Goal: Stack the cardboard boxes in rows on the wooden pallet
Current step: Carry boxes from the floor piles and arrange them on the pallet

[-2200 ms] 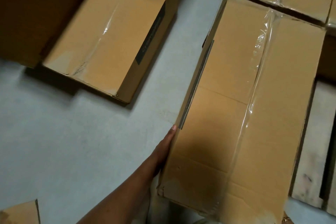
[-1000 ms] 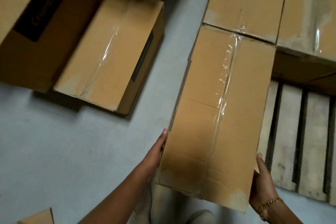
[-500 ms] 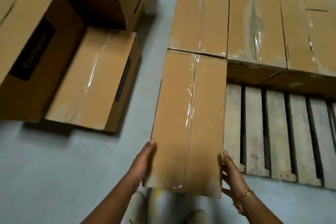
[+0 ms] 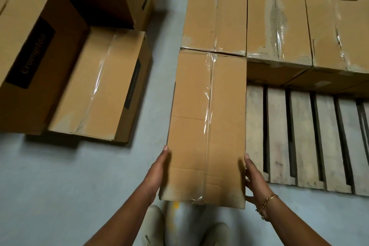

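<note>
Box (image 4: pixel 207 126) straightened | 2 hands (image 4: pixel 157 170) (image 4: pixel 254 177) flank it | 4 boxes (image 4: pixel 277 16) on pallet (image 4: pixel 301 136)

Grey floor (image 4: pixel 60 185) bears wooden pallet (image 4: pixel 301 136); cardboard boxes (image 4: pixel 279 16) rowed on pallet.

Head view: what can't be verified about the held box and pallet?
All head view.
Underside of the held box: hidden by the box itself, so contact with the wooden pallet is unclear.
Pallet's right end: cut off by the frame edge; far part covered by the back row of boxes.
Floor box side label: too blurred to read.
</note>
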Tool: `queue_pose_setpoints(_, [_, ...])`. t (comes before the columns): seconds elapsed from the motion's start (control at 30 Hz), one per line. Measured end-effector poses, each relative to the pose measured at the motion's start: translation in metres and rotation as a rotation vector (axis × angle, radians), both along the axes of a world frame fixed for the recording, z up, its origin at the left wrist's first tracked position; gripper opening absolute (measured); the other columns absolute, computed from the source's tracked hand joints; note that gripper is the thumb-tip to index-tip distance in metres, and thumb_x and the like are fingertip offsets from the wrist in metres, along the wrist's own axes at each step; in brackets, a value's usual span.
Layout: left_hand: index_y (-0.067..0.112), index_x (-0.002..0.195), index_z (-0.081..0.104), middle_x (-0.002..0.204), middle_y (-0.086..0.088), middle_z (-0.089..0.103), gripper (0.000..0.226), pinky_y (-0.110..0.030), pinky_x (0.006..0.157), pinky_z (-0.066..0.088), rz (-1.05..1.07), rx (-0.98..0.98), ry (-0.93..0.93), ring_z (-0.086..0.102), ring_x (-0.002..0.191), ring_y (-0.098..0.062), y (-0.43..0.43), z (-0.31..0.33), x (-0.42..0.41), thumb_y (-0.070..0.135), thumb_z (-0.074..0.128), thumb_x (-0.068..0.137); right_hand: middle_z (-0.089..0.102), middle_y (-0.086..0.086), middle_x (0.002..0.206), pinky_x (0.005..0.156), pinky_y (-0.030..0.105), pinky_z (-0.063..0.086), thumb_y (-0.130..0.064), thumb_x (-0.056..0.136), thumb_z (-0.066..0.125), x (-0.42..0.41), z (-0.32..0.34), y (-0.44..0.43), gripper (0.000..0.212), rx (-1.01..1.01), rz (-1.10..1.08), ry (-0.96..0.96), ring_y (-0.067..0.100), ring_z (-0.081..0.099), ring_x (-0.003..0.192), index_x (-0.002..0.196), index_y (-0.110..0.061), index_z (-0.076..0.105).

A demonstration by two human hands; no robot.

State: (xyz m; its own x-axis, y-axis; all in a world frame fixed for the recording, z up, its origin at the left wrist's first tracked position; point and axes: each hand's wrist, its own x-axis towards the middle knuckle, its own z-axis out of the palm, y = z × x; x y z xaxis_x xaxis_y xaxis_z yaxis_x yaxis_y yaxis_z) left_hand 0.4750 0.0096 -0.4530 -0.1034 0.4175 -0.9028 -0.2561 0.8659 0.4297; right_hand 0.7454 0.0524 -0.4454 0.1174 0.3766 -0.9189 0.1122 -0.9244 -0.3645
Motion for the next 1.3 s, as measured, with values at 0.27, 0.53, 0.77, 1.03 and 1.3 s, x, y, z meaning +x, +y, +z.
queue_pose_setpoints(0.27, [0.031, 0.158, 0.029, 0.16, -0.002, 0.038, 0.087, -0.05, 0.12, 0.026, -0.05, -0.018, 0.027, 0.036, 0.147, -0.026, 0.0, -0.014, -0.003, 0.079, 0.033, 0.086, 0.035, 0.001, 0.159, 0.109, 0.059, 0.031, -0.071, 0.09, 0.041, 0.001, -0.006, 0.007, 0.079, -0.012, 0.009, 0.006, 0.028, 0.033, 0.145, 0.155, -0.028, 0.029])
queue_pose_setpoints(0.53, [0.035, 0.159, 0.025, 0.165, 0.008, 0.026, 0.075, -0.042, 0.122, 0.019, -0.094, 0.07, 0.053, 0.025, 0.152, -0.016, 0.007, 0.001, -0.008, 0.073, 0.034, 0.094, 0.022, -0.001, 0.164, 0.119, 0.049, 0.021, -0.083, 0.075, 0.045, -0.013, 0.012, 0.016, 0.104, 0.207, 0.218, -0.084, 0.025, 0.024, 0.15, 0.158, -0.026, 0.018])
queue_pose_setpoints(0.77, [0.034, 0.158, 0.031, 0.164, 0.009, 0.029, 0.078, -0.04, 0.12, 0.023, -0.152, 0.129, 0.299, 0.028, 0.151, -0.016, 0.008, 0.041, -0.078, 0.072, 0.05, 0.092, 0.018, -0.004, 0.165, 0.118, 0.051, 0.024, -0.087, 0.064, 0.042, -0.063, 0.054, 0.048, 0.112, 0.414, 0.549, -0.226, 0.025, 0.024, 0.149, 0.158, -0.032, 0.02])
queue_pose_setpoints(1.03, [0.028, 0.142, 0.054, 0.146, 0.001, 0.054, 0.055, -0.037, 0.107, 0.042, -0.087, 0.199, 0.687, 0.05, 0.133, -0.019, -0.019, 0.065, -0.209, 0.056, 0.059, 0.095, 0.028, -0.003, 0.162, 0.115, 0.047, 0.03, -0.08, 0.074, 0.054, -0.188, 0.069, 0.059, 0.101, 0.415, 0.615, 0.006, 0.023, 0.032, 0.146, 0.157, -0.03, 0.025])
queue_pose_setpoints(1.3, [0.029, 0.129, 0.06, 0.123, 0.014, 0.057, 0.036, -0.037, 0.089, 0.05, -0.216, 0.415, 1.072, 0.052, 0.113, -0.008, -0.011, 0.102, -0.394, 0.05, 0.054, 0.1, 0.029, -0.003, 0.162, 0.114, 0.039, 0.029, -0.058, 0.089, 0.057, -0.394, 0.061, 0.06, 0.079, 0.31, 0.576, 0.135, 0.021, 0.033, 0.146, 0.156, -0.028, 0.027])
